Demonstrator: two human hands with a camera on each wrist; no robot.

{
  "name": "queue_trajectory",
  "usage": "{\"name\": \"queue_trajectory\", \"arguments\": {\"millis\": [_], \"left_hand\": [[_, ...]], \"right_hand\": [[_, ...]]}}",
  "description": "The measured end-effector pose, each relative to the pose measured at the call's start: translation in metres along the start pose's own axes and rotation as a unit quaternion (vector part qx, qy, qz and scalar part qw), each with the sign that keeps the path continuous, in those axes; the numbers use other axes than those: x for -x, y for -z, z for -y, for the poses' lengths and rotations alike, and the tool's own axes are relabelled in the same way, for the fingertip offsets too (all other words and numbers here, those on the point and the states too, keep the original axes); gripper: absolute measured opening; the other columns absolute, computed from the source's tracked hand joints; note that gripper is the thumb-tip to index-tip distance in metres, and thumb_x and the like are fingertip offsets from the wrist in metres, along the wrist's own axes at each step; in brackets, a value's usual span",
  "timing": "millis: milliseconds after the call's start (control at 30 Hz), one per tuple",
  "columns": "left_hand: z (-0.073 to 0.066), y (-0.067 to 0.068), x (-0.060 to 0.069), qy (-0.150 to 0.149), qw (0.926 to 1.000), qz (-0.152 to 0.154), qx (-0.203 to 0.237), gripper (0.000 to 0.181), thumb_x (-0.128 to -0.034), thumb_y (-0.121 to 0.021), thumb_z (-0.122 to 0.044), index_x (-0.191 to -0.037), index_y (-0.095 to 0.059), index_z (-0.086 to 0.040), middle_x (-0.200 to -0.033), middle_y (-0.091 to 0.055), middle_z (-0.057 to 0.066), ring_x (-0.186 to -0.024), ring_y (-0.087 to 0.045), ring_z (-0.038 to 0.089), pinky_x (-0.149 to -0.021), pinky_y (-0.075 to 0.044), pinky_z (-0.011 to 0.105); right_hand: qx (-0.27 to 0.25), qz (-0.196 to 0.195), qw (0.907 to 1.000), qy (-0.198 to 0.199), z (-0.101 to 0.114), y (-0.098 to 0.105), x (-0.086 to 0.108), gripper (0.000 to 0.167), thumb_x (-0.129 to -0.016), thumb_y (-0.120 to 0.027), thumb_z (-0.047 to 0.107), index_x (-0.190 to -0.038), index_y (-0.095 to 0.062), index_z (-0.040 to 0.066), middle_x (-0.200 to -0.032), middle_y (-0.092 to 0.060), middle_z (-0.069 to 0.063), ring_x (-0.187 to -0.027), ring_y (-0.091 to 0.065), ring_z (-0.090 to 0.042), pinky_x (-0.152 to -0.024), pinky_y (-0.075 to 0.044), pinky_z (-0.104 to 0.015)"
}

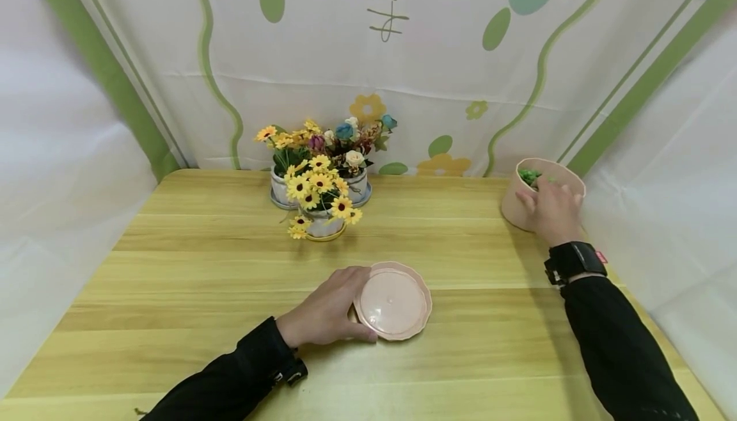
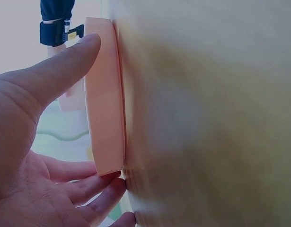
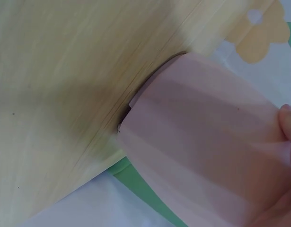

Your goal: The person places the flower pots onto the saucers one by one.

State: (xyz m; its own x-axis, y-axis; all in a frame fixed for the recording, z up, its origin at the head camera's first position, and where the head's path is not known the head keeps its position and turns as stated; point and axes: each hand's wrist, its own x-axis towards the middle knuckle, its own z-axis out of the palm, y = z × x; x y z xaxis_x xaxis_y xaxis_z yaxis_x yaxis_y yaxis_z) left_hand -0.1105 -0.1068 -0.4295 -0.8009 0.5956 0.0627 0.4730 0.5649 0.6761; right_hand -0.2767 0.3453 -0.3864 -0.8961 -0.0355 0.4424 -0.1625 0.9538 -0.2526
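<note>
My left hand holds a round pale-pink saucer with a scalloped rim. Its thumb lies along one side and its fingers reach round another, as the left wrist view shows. The saucer sits low against the table. At the far right, my right hand grips the near wall of a pink flowerpot. The thumb lies outside the rim, while the other fingers go inside, partly hidden. Green leaves show within the pot. In the right wrist view the pot's side fills much of the frame.
Several potted artificial flowers cluster at the back left: a front pot of yellow daisies, and a pot with blue and white roses behind it. A patterned cloth hangs behind the wooden table. A green scrap lies at lower left.
</note>
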Motion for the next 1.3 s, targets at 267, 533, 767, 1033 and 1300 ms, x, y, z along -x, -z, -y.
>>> {"name": "queue_trajectory", "arguments": {"millis": [267, 533, 767, 1033, 1300], "left_hand": [[0.000, -0.001, 0.000, 0.003, 1.0000, 0.003, 0.001, 0.103, -0.0782, -0.095, -0.040, -0.156, -0.041, 0.000, -0.155, -0.050, 0.019, -0.146, -0.045, 0.037, -0.121, -0.040, 0.058], [-0.001, -0.001, -0.001, 0.007, 1.0000, 0.005, 0.000, 0.104, -0.0783, -0.095, -0.040, -0.156, -0.040, 0.002, -0.156, -0.050, 0.019, -0.147, -0.045, 0.037, -0.122, -0.039, 0.058], [-0.001, -0.001, -0.001, 0.009, 0.9999, 0.007, 0.006, 0.103, -0.0787, -0.095, -0.039, -0.156, -0.040, 0.001, -0.156, -0.050, 0.019, -0.146, -0.045, 0.036, -0.122, -0.039, 0.058], [-0.001, -0.001, -0.001, 0.012, 0.9999, 0.007, 0.007, 0.103, -0.0785, -0.095, -0.039, -0.156, -0.041, 0.001, -0.156, -0.050, 0.019, -0.146, -0.044, 0.037, -0.123, -0.037, 0.059], [-0.001, -0.002, -0.002, 0.010, 0.9999, 0.005, 0.003, 0.102, -0.0781, -0.095, -0.039, -0.156, -0.041, 0.001, -0.155, -0.051, 0.019, -0.146, -0.045, 0.037, -0.122, -0.038, 0.059]], "right_hand": [[-0.004, 0.007, 0.9999, 0.007, 0.009, 0.001, 0.008, 0.039, -0.107, -0.063, 0.033, -0.096, -0.052, -0.003, -0.088, -0.061, -0.030, -0.094, -0.052, -0.058, -0.094, -0.030, -0.078], [-0.006, 0.010, 0.9998, 0.017, 0.017, 0.001, 0.014, 0.037, -0.107, -0.064, 0.031, -0.097, -0.052, -0.002, -0.086, -0.060, -0.028, -0.094, -0.053, -0.057, -0.099, -0.028, -0.084], [-0.013, 0.020, 0.9995, 0.020, 0.024, 0.002, 0.020, 0.036, -0.106, -0.064, 0.032, -0.096, -0.052, 0.000, -0.085, -0.061, -0.025, -0.092, -0.054, -0.053, -0.098, -0.029, -0.081], [-0.023, 0.011, 0.9987, 0.043, 0.036, 0.003, 0.027, 0.033, -0.104, -0.068, 0.029, -0.095, -0.053, 0.001, -0.083, -0.060, -0.022, -0.086, -0.053, -0.048, -0.093, -0.031, -0.078], [-0.027, 0.013, 0.9982, 0.051, 0.047, 0.002, 0.034, 0.032, -0.104, -0.069, 0.029, -0.095, -0.053, 0.002, -0.081, -0.060, -0.019, -0.085, -0.053, -0.045, -0.087, -0.034, -0.069]]}}
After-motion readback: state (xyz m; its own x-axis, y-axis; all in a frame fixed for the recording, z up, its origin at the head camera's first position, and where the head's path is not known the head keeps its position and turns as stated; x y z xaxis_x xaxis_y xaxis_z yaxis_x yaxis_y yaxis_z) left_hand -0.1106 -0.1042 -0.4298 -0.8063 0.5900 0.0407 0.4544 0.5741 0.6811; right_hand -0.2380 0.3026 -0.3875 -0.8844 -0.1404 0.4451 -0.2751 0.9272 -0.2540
